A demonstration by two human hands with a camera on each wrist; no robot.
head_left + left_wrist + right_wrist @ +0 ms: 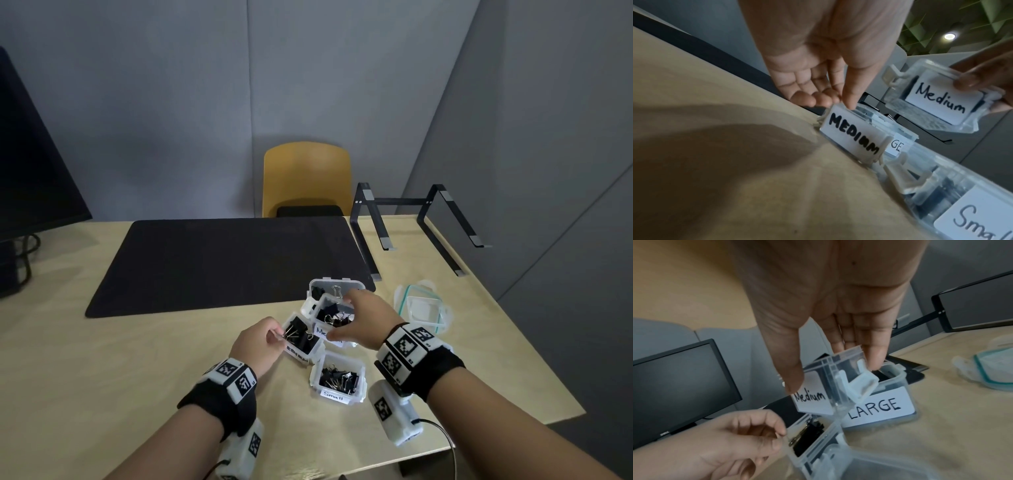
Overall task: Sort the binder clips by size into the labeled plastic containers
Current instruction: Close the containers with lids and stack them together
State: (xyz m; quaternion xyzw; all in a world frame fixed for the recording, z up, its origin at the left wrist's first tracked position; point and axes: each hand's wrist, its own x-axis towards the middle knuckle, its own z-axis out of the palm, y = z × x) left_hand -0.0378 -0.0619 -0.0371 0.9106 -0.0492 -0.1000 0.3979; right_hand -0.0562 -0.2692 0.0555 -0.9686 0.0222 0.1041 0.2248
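Right hand (368, 313) grips the clear plastic container labelled "Medium" (818, 386), lifted and tilted above the "LARGE" container (879, 407). Left hand (260, 342) pinches a black binder clip (294, 331) in the "MEDIUM" container (855, 139), near the table's (102, 377) front right corner.

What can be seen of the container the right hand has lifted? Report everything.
The lifted container is a small clear plastic box with whitish hinged latch tabs and a white paper label handwritten "Medium". It is open, lidless, and holds black binder clips. The right hand grips it by the thumb and fingers, tilted, off the table, above the container labeled "LARGE".
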